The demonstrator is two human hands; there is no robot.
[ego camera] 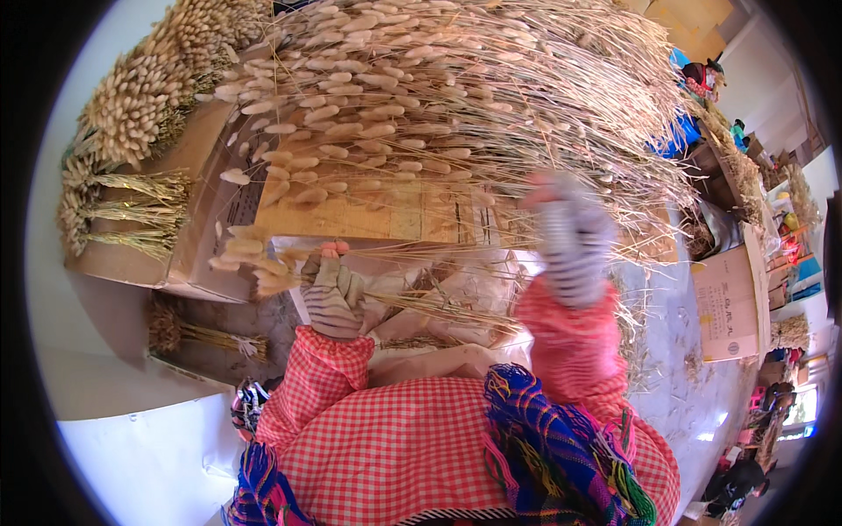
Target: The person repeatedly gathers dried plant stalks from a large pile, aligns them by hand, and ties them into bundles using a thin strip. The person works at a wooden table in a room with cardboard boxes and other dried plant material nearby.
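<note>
My left hand (333,289), in a striped fingerless glove, grips a small bunch of dried bunny-tail grass (247,255) just below its fluffy heads. The stems of that bunch trail to the right across my lap. Blurred by motion, my right hand (559,217) is over the stem side of a large heap of the same dried grass (421,85). Whether its fingers hold any stem cannot be made out. The heap lies heads to the left, stems to the right, partly over a wooden board (355,210).
At the left, tied bunches of grass (138,210) lie on a cardboard box (191,256). Another tied bunch (217,338) rests below it. A cardboard carton (727,306) stands on the straw-strewn floor (677,394) at right. Other people (704,79) are farther off.
</note>
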